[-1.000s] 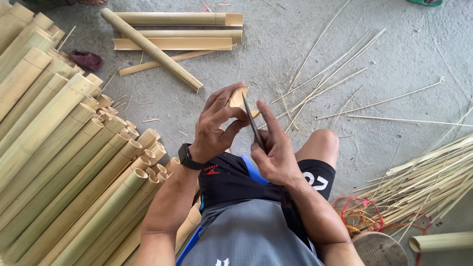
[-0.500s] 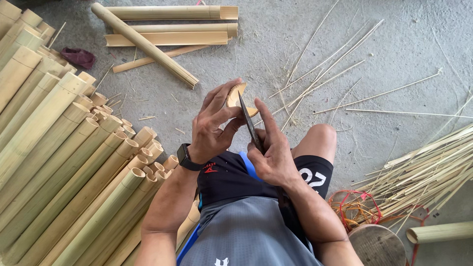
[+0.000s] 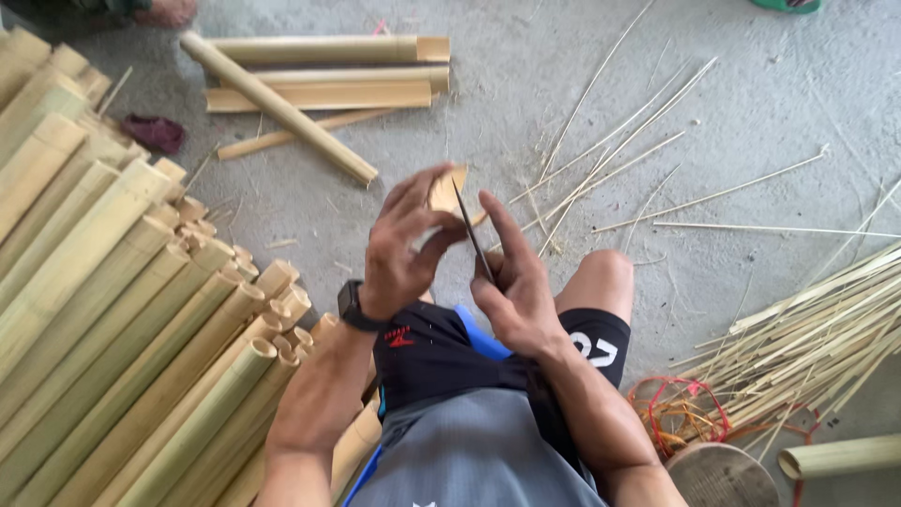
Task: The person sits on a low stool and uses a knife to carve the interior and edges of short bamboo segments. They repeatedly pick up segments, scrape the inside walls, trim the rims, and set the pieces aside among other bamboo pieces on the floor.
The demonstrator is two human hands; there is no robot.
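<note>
One bamboo piece [image 3: 447,192], pale and curved, is held upright just above the person's knees, near the middle of the view. The left hand [image 3: 399,246] is closed round its near side, fingers wrapped and thumb pressing. The right hand [image 3: 514,282] is clenched on a knife [image 3: 472,235], whose dark blade rests against the piece's top edge. The piece looks light, stiff and apt to split along the grain; the safest hold appears to be low on its sides, clear of the blade. A bamboo stack [image 3: 113,329] lies to the left, thin strips [image 3: 817,338] to the right, on the concrete floor [image 3: 751,113].
</note>
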